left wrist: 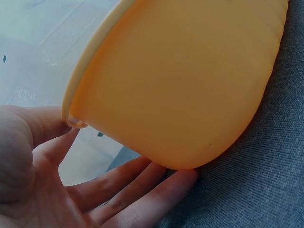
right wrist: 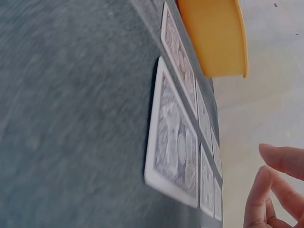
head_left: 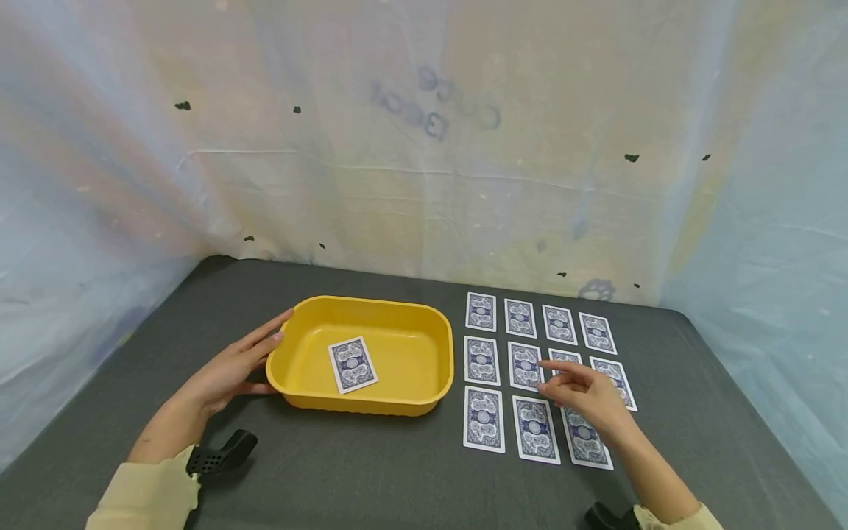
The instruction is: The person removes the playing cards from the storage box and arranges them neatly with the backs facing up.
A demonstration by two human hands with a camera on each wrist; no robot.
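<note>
A yellow plastic basin (head_left: 361,406) sits on the dark cloth, with one playing card (head_left: 353,365) lying face down in it. My left hand (head_left: 228,372) rests against the basin's left end. In the left wrist view, its fairly straight fingers (left wrist: 142,197) touch the outside of the basin wall (left wrist: 180,85). My right hand (head_left: 589,397) hovers over the laid-out cards, fingers bent loosely and no card between them. A blue-backed card (head_left: 525,366) lies just left of its fingertips. Beneath the hand, another card (head_left: 586,442) is partly covered.
Several face-down cards lie in rows to the right of the basin, including a far left card (head_left: 481,312), a far right card (head_left: 598,333) and a near left card (head_left: 484,419). A pale plastic curtain (head_left: 424,206) hangs behind the table.
</note>
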